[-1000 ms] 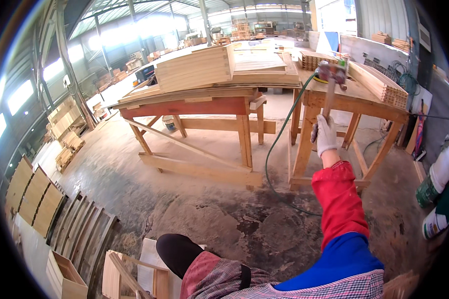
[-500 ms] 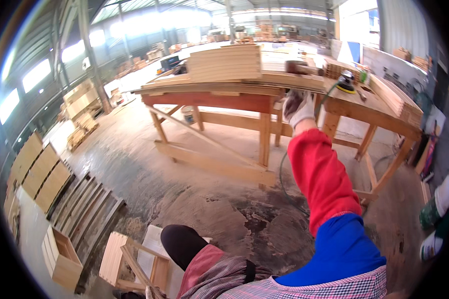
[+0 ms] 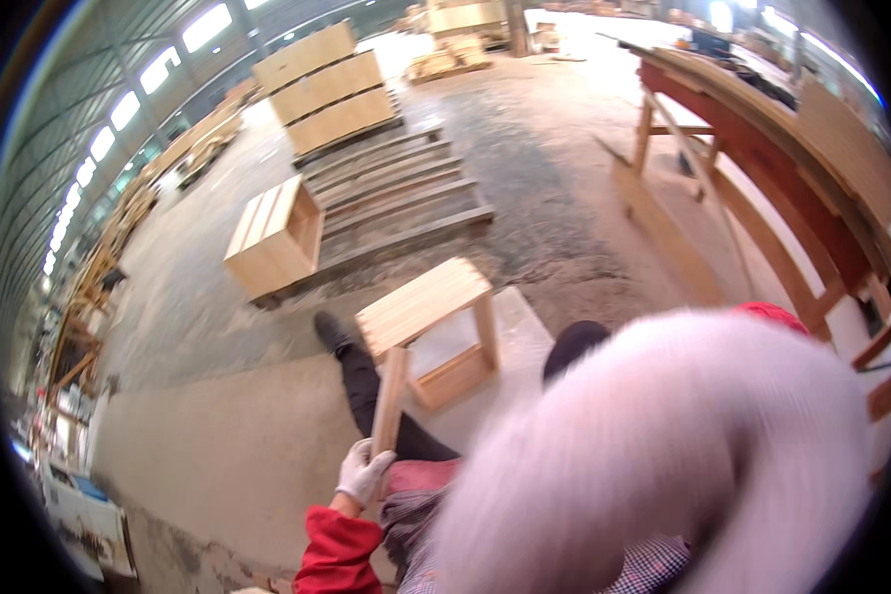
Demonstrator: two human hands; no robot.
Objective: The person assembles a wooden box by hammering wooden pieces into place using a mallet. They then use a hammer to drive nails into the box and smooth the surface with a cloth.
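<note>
Clearly, left hand [image 3: 363, 470] grips board [image 3: 391, 401]; right hand [image 3: 643, 426] curled, blurred.

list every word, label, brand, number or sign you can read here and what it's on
No readable text anywhere.
Wooden piece in the left hand: no lettering visible.
Open wooden frame: none visible.
Right hand: blurred, no lettering visible.
Wooden stack and white object at lower left: too small or blurred to tell.
</note>
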